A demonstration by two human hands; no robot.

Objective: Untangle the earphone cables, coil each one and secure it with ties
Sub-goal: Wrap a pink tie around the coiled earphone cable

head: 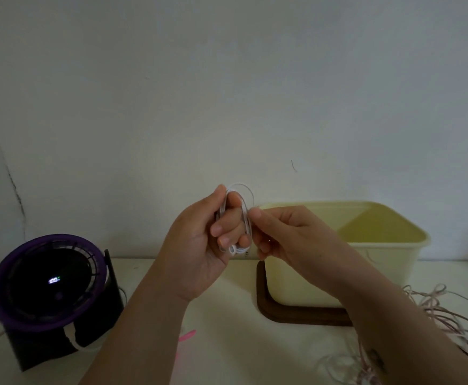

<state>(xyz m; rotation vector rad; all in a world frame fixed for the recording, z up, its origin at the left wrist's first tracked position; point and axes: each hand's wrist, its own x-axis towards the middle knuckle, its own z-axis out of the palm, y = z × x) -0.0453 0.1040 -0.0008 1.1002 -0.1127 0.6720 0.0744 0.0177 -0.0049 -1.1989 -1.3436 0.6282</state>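
A white earphone cable (244, 196) is wound in loops around the fingers of my left hand (199, 245), held up above the table at the middle of the view. An earbud (232, 249) hangs at the bottom of the coil. My right hand (285, 234) pinches the cable at the coil's right side with thumb and forefinger. A tangle of pale pink and white cables (433, 323) lies on the table at the right, partly behind my right forearm. A pink tie (187, 336) lies on the table under my left forearm, mostly hidden.
A cream plastic bin (380, 245) stands on a dark wooden tray (282, 315) behind my right hand. At the left stands a purple and black desk fan (49, 284) with a white cord. A plain wall closes off the back of the white table (241, 351).
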